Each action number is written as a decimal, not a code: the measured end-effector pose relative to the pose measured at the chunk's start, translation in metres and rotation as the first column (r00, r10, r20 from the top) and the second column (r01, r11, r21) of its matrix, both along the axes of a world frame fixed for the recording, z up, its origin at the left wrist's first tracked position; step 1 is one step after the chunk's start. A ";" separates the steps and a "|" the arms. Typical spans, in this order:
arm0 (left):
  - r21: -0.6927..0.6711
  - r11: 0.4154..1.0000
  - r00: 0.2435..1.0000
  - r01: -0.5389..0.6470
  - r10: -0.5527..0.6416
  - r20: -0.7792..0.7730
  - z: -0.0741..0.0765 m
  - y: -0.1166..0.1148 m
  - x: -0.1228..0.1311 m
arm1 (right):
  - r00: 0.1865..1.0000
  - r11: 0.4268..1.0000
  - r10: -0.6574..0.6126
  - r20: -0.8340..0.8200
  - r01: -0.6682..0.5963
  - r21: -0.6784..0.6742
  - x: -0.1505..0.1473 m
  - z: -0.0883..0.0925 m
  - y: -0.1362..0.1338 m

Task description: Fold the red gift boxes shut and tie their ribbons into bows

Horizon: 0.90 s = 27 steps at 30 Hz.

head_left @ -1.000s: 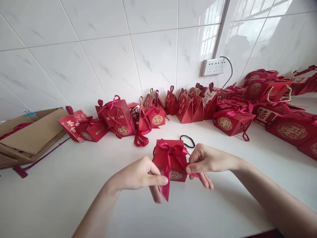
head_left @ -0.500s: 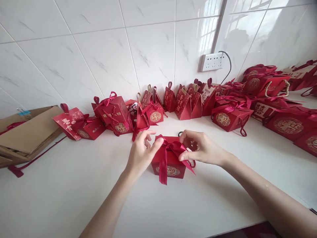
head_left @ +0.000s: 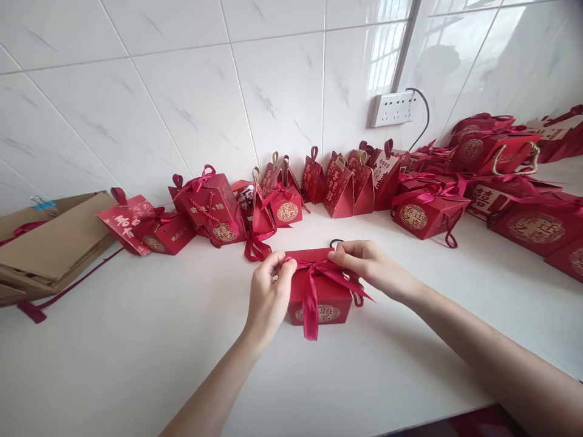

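1. Nearest: both forearms come in from the bottom edge and converge on one red gift box standing upright on the white table, roughly centre.
2. Left hand sits at the box's left top edge, fingers pressed together in a pinch on the left end of the ribbon bow.
3. Right hand sits at the box's right top edge, thumb and forefinger pinching the right end of the same bow.
4. Key relation: the bow lies directly between the two hands, its long axis running left-right along the box top. The hands face each other across it; each touches its own end, so neither is nearer than the other.
5. Two ribbon tails hang off the knot: one straight down the front face past the gold emblem, one slanting off to the right under the right hand.
6. Just behind the box, a black hair tie lies on the table, partly hidden by the right hand's fingers.
7. Further back, a row of finished red boxes stands along the tiled wall, more of them piled at right.
8. Far left: flattened cardboard. On the wall at right: a power socket with a black cable.
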<state>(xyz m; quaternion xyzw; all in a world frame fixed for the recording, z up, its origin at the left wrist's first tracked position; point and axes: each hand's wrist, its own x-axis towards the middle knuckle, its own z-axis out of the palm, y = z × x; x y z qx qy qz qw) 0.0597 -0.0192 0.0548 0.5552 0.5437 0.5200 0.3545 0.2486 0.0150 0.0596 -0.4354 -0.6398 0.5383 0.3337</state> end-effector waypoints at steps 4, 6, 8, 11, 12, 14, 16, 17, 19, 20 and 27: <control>-0.011 0.999 0.999 -0.043 0.043 0.017 -0.002 -0.002 0.001 | 0.994 0.992 0.033 -0.108 -0.045 -0.116 0.002 0.001 0.001; -0.025 0.998 0.998 -0.051 0.051 0.024 -0.002 -0.001 0.000 | 0.987 0.986 0.033 -0.156 -0.057 -0.154 0.003 0.000 0.002; -0.032 0.998 0.998 -0.050 0.051 0.032 -0.003 -0.001 0.001 | 0.978 0.980 0.037 -0.204 -0.076 -0.182 0.003 -0.002 0.003; -0.026 0.997 0.995 -0.071 0.073 0.071 -0.006 -0.001 0.004 | 0.954 0.967 0.022 -0.299 -0.096 -0.236 0.002 -0.005 0.007; -0.023 0.996 0.992 -0.081 0.082 0.091 -0.007 -0.002 0.005 | 0.945 0.961 0.009 -0.328 -0.098 -0.258 0.002 -0.007 0.008; -0.023 0.995 0.986 -0.096 0.098 0.133 -0.010 -0.002 0.008 | 0.923 0.948 -0.007 -0.386 -0.117 -0.296 0.000 -0.008 0.009; -0.031 0.993 0.979 -0.111 0.114 0.171 -0.012 -0.004 0.010 | 0.900 0.939 0.001 -0.436 -0.151 -0.308 -0.003 -0.008 0.009; -0.034 0.992 0.975 -0.118 0.122 0.185 -0.012 -0.004 0.011 | 0.892 0.937 0.008 -0.453 -0.164 -0.308 -0.004 -0.008 0.009; -0.032 0.992 0.975 -0.122 0.126 0.185 -0.012 -0.005 0.010 | 0.894 0.941 0.004 -0.449 -0.156 -0.301 -0.005 -0.008 0.007; -0.028 0.993 0.978 -0.116 0.119 0.171 -0.011 -0.005 0.009 | 0.904 0.946 -0.005 -0.428 -0.134 -0.294 -0.005 -0.007 0.007; -0.064 0.998 0.997 0.013 -0.008 0.073 -0.003 -0.001 -0.004 | 0.952 0.981 0.013 -0.305 -0.071 -0.180 -0.002 -0.006 0.005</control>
